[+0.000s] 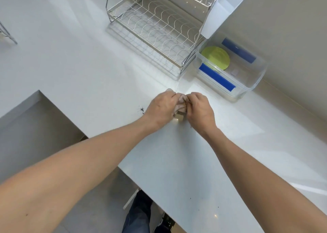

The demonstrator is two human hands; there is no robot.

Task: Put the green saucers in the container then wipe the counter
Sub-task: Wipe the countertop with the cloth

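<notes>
Green saucers [216,57] lie stacked inside a clear plastic container [254,84] with blue side clips, at the right of the white counter [92,70]. A crumpled pale cloth [180,104] rests on the counter in front of the container. My left hand [161,107] and my right hand [200,109] both grip this cloth, one on each side, fingers curled into it. A small dark patch of crumbs [141,109] lies on the counter just left of my left hand.
A metal dish rack [152,29] stands behind the hands, with a white plastic holder [224,9] hung on its right side. The wall runs along the right. The counter's front edge drops to the floor at the lower left. Dark specks [207,204] dot the near counter.
</notes>
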